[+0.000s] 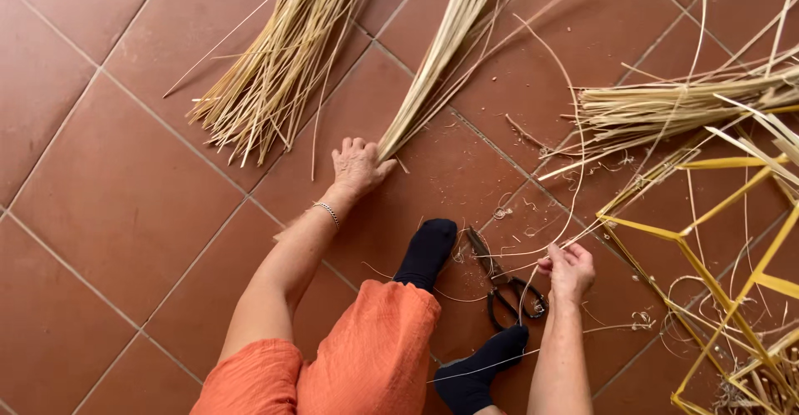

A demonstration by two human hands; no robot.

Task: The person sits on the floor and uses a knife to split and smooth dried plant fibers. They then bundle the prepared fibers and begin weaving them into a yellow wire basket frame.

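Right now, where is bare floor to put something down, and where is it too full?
The tiled floor is bare left of the left hand, below the loose straw bundle. It is crowded on the right: scissors by the right hand, thin strands, shavings, the yellow woven frame and another straw bundle.

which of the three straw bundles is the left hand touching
The middle bundle, pale and narrow: the left hand rests at its lower tip. The wider bundle on the left and the right bundle lie untouched.
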